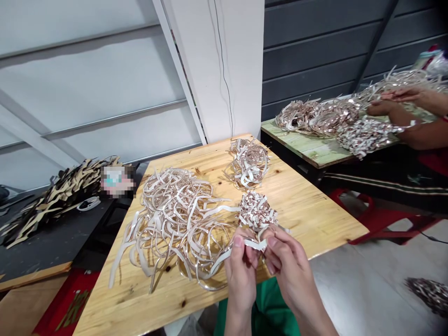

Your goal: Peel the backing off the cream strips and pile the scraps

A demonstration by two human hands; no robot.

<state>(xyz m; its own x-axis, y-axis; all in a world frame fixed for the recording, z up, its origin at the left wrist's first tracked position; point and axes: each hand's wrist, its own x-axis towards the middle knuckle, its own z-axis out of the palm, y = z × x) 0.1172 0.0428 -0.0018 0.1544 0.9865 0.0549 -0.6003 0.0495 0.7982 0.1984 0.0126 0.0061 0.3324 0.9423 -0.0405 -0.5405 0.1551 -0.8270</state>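
Between my two hands a narrow white strip (256, 244) with a shiny edge is pinched and bent. My left hand (242, 263) grips it with thumb and fingers; its trailing length runs left toward a large tangle of strips (178, 214). My right hand (285, 252) pinches the strip's other part, close to the left fingers. Just beyond my fingers sits a heap of short curled white and rose-gold pieces (257, 210). Farther back on the wooden table (308, 224) lies a smaller coil of strips (248, 163).
At right, a co-worker's hands (402, 100) are over a second table (304, 144) with similar strips. A red plastic chair (378, 219) stands below it. Black and tan strips (63, 196) cover a dark table at left. Another pile (429, 294) lies on the floor.
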